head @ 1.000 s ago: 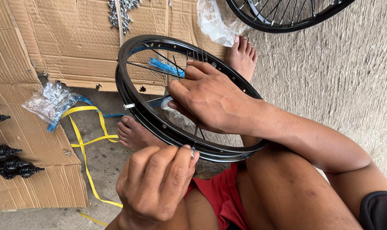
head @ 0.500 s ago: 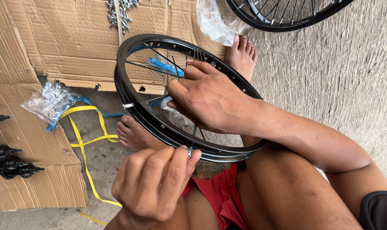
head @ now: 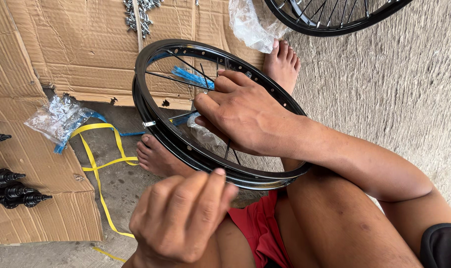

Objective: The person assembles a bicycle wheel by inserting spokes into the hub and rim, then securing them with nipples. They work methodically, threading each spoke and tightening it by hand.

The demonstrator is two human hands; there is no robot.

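Change noted: against the frames from a second and half a second ago, the left hand point(head: 183, 223) has curled tighter, and the small bright metal piece then visible at its fingertips can no longer be seen. The fingers now bunch against the thumb at the near edge of the black metal bicycle wheel rim point(head: 151, 131). Whether the piece is in the pinch or already seated in the rim cannot be told. The right hand point(head: 245, 111) and the rim sit where they did, so the work appears to remain at one spot on the near rim.

Grip, left hand: fingers drawn together, tips touching the thumb, just beside the rim's near edge; contents hidden.

Grip, right hand: reaching inside the rim, fingers partly closed among the thin black spokes point(head: 186, 64) near the centre; what they clasp is hidden beneath the palm.

Position of rim: tilted, propped between the bare feet and the knee, over the far flattened brown cardboard sheet point(head: 76, 44).

Surroundings: clear plastic bag of small parts point(head: 57, 119) left, yellow plastic strap point(head: 99, 164) on the floor, black hubs point(head: 12, 188) far left, loose pile of silver fittings point(head: 138, 15) at the far edge.
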